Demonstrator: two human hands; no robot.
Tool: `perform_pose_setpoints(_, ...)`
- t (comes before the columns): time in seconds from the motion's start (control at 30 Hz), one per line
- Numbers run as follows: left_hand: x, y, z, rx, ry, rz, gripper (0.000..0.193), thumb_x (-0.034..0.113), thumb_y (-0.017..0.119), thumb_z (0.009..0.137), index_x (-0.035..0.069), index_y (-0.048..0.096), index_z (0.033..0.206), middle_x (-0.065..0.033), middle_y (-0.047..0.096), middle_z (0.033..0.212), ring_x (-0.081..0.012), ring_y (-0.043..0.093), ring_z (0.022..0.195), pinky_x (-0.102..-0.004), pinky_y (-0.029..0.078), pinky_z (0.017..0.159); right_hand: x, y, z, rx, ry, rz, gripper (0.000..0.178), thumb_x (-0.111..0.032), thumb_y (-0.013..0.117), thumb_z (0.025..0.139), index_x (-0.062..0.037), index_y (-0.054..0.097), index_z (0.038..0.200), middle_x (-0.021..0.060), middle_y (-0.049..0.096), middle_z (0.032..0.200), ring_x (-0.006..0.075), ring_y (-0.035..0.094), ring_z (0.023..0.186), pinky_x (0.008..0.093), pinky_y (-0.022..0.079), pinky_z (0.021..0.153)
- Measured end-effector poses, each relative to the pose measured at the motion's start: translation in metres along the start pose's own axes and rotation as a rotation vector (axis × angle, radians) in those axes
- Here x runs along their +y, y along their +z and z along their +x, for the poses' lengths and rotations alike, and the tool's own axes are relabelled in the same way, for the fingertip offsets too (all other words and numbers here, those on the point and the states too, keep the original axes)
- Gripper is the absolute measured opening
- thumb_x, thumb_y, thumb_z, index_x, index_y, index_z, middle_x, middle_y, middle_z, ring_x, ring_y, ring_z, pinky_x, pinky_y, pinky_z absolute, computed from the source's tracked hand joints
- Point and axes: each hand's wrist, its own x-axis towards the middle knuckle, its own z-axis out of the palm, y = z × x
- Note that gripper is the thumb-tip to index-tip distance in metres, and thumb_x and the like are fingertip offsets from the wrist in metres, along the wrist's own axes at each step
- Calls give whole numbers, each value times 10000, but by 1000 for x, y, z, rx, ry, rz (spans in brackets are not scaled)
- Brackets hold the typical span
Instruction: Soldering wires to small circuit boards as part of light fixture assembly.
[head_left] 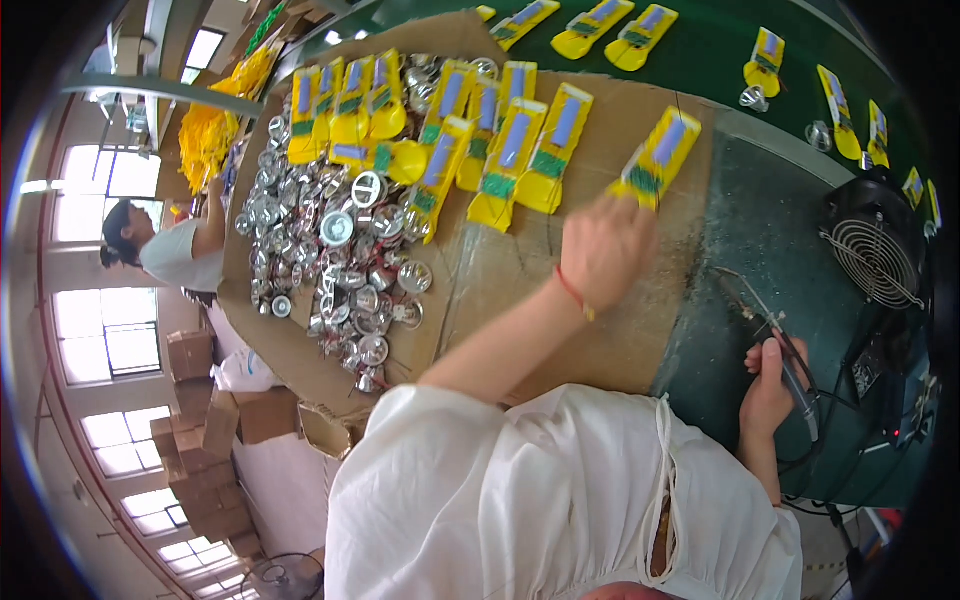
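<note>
My left hand (pixel 604 252), with a red band at the wrist, is closed at the lower end of a yellow plastic housing (pixel 672 140) over the cardboard. The housing carries a violet-blue block and a green circuit board; my fingertips are partly hidden and slightly blurred. My right hand (pixel 770 392) grips a soldering iron (pixel 798 385) above the dark green bench at the right, its tip end pointing up and left. Several similar yellow housings (pixel 515 150) lie on the cardboard, left of my left hand. Beside them is a heap of silver reflector cups (pixel 340 230) with thin wires.
A brown cardboard sheet (pixel 560 330) covers the bench. Beyond it, more yellow housings (pixel 640 35) lie along a green surface (pixel 720 50). A black fan with a wire guard (pixel 872 262) stands at right, near cables. At far left another person (pixel 180 245) works; cartons (pixel 200 480) are stacked behind.
</note>
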Motion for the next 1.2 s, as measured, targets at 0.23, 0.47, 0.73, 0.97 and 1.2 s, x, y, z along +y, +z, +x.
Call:
perform_pose_setpoints(0.23,-15,-75,-100,92,-240,-44,221,277,709,687,116,564,732,-42,529,668,-213,549,564,-335,446,470,2,9,-4,-46,-33,-21,156,-164,555,865,-21,560,927,26,557,687,69,501,585,182,374,539)
perform_pose_setpoints(0.47,-109,-126,-135,270,-756,501,284,349,705,699,99,629,811,-49,542,735,-226,533,670,-345,431,565,-5,9,-17,-51,-71,-32,170,-170,570,859,-18,561,934,30,563,691,71,503,587,181,379,542)
perform_pose_setpoints(0.73,-125,-107,-93,475,-385,521,74,193,652,761,153,691,809,11,600,902,-210,522,863,-354,372,752,-21,19,-33,-87,-77,-48,167,-117,588,828,18,556,922,68,581,684,106,553,587,200,432,537)
perform_pose_setpoints(0.97,-61,-100,-92,278,-569,-677,147,66,536,882,-34,626,941,-52,647,815,-81,578,733,-217,463,671,-27,22,-42,-153,-34,19,152,-86,599,820,24,545,911,84,586,689,113,564,601,214,468,558)
perform_pose_setpoints(1.2,-6,-68,-91,-168,-493,-626,83,73,627,786,11,659,831,-64,627,709,-145,559,615,-259,433,598,-28,36,-48,-353,-158,-132,157,-67,601,805,26,522,904,95,589,692,119,570,606,228,474,566)
